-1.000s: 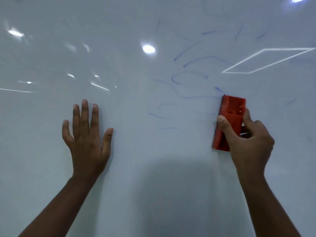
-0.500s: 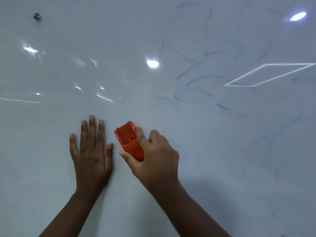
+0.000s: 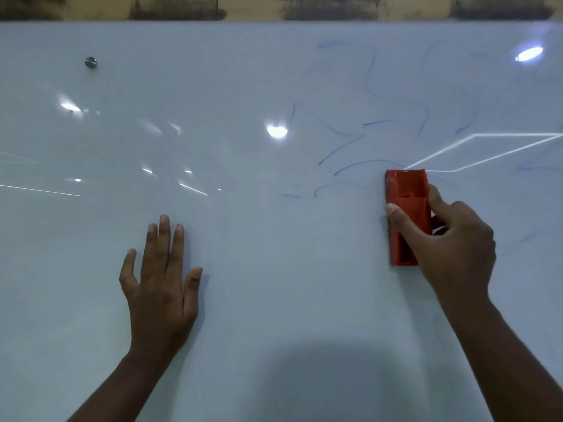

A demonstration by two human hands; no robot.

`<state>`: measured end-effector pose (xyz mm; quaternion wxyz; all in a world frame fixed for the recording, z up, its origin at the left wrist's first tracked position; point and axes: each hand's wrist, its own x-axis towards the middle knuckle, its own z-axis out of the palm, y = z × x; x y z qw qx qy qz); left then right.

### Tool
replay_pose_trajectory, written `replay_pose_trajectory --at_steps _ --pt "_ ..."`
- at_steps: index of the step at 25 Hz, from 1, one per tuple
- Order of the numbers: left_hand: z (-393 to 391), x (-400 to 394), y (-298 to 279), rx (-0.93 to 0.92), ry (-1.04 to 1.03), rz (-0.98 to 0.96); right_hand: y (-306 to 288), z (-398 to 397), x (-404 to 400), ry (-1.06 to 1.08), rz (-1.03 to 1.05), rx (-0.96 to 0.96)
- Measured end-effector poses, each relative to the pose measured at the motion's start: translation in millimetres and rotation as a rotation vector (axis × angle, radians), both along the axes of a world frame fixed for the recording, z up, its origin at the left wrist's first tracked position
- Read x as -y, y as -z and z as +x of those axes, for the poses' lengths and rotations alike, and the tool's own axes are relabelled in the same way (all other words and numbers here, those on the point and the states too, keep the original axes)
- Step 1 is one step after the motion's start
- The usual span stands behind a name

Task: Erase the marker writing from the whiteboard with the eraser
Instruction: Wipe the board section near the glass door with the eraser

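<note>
A glossy whiteboard fills the view. Faint blue marker strokes run across its upper right, some half wiped. My right hand grips a red eraser held upright against the board, just right of the lowest blue curves, thumb on its left edge and fingers behind its right side. My left hand lies flat on the board at lower left with fingers straight and spread, holding nothing.
A round metal mounting stud sits at the board's upper left. The board's top edge meets a tan wall strip. Ceiling light reflections dot the surface. A shadow falls at the bottom centre.
My right hand swept the eraser from beside my left hand back to the right, under the blue strokes. The view tilted up, showing the board's top edge. Left hand stays flat.
</note>
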<state>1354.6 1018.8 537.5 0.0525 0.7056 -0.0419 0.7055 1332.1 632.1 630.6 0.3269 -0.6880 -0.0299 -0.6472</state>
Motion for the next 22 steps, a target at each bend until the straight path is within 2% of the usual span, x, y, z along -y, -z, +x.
replay_pose_trajectory --at_steps 3,6,11,16,18,22 --pt "-1.9 0.6 -37.0 0.039 -0.004 0.012 -26.7 0.4 -9.1 -0.009 -0.03 0.007" --pt "8.3 3.8 -71.9 0.052 -0.011 0.027 -39.2 -5.8 -47.3 -0.056 -0.119 -0.068" --pt "23.2 3.2 -78.9 0.056 -0.025 0.032 -25.3 -12.9 -133.7 -0.053 -0.605 -0.098" --pt "21.0 3.3 -79.2 0.069 -0.029 0.039 -40.0 -12.2 -139.6 -0.035 -0.822 -0.043" --pt "22.1 3.7 -78.0 0.079 -0.024 0.039 -57.4 -10.4 -125.4 0.009 -0.836 -0.053" --pt "23.7 2.0 -78.0 0.108 -0.043 0.043 -111.7 -8.1 -73.6 0.02 -0.582 -0.065"
